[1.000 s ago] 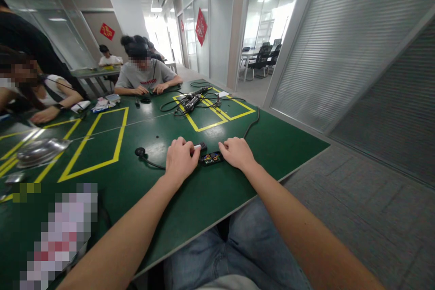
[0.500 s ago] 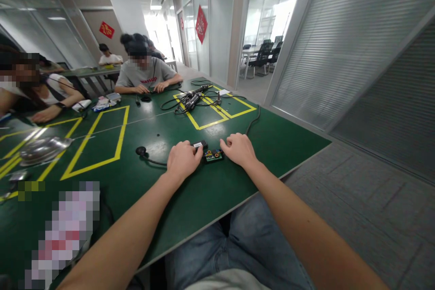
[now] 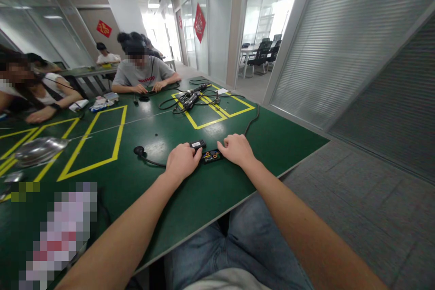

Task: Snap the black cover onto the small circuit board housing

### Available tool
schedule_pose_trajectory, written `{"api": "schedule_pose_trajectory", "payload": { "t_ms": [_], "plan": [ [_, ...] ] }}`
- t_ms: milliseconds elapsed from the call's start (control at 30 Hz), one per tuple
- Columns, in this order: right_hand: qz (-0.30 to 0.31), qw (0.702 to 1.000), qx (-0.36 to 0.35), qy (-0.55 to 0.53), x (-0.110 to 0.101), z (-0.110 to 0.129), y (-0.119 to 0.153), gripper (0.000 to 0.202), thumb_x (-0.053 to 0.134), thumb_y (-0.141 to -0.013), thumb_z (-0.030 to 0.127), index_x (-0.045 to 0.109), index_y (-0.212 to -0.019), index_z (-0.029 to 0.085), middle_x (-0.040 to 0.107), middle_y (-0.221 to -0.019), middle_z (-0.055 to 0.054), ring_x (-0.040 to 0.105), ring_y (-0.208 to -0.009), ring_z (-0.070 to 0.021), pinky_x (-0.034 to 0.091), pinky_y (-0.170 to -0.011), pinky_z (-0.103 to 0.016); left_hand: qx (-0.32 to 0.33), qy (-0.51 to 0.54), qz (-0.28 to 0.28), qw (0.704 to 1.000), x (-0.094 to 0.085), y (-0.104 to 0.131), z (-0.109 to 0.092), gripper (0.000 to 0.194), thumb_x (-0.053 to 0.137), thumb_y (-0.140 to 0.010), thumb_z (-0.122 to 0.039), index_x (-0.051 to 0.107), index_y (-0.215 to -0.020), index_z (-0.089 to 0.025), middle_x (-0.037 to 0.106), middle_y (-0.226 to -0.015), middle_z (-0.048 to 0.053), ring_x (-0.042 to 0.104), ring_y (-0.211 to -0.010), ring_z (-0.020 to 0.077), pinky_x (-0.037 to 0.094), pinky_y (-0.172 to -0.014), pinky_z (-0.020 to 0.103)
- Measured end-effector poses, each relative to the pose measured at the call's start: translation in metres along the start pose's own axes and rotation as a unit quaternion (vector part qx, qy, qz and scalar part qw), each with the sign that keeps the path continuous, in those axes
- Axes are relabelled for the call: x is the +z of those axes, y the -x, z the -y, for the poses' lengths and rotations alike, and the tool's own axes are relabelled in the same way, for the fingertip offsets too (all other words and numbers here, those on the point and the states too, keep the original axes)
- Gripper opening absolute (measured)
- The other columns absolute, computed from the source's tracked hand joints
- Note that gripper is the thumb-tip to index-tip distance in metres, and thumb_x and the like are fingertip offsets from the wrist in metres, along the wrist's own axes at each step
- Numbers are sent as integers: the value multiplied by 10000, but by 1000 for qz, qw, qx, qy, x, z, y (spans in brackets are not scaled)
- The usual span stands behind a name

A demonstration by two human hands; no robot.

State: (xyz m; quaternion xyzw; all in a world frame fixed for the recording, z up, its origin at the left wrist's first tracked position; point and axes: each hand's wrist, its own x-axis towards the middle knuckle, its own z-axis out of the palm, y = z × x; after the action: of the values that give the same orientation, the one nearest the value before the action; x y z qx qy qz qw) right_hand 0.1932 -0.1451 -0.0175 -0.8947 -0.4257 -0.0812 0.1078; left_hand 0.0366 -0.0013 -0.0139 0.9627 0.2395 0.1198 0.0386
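Observation:
Between my hands lies an opened power adapter, its circuit board point(image 3: 211, 156) with yellow-ringed coils facing up and dark casing around its edge. My left hand point(image 3: 183, 161) is closed at the left end, thumb against it. My right hand point(image 3: 237, 149) is closed with fingertips pinching at the right end; the exact hold is hidden. A black cover with a white label point(image 3: 197, 145) lies just behind the board, beside my left fingers. From under my left hand a black cable runs left to a round plug point(image 3: 138, 150). Another cable point(image 3: 252, 122) leads away behind my right hand.
On the green table point(image 3: 288, 131), yellow tape outlines frame a heap of black metal tools and cables point(image 3: 192, 98). A shiny metal dish point(image 3: 41, 150) is at the left, and a blurred-out long object point(image 3: 59, 235) lies nearer. Two people sit across the table, their hands on it.
The board's near edge showed green and now looks dark, level with the casing. My hands have barely shifted; the whole view has slid slightly left.

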Motion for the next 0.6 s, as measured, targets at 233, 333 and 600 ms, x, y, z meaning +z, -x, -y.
{"api": "schedule_pose_trajectory", "payload": {
  "t_ms": [233,333,600],
  "plan": [
    [12,999,14,-32,2,-1,-1,429,585,-1088,458,766,-789,208,790,-929,-104,707,-965,-268,402,-841,-367,-21,31,-89,995,0,2,-2,275,720,-997,-460,778,-1060,-199,720,-1199,165,676,-1141,359,582,-940,455],
    [-2,999,13,-40,3,-3,-1,433,543,-1120,431,761,-820,207,786,-970,-105,704,-977,-264,399,-836,-361,-36,99,-74,992,4,-2,6,346,752,-986,-376,726,-1293,-219,747,-1319,146,673,-1221,361,566,-1020,494],
    [-5,999,8,-34,3,-5,0,497,394,-1176,320,810,-938,192,810,-1064,-131,728,-1024,-267,410,-854,-358,88,188,-93,974,7,-1,10,351,681,-1029,-318,735,-1361,-218,778,-1184,102,693,-1113,289,562,-1040,453]
  ]
}}
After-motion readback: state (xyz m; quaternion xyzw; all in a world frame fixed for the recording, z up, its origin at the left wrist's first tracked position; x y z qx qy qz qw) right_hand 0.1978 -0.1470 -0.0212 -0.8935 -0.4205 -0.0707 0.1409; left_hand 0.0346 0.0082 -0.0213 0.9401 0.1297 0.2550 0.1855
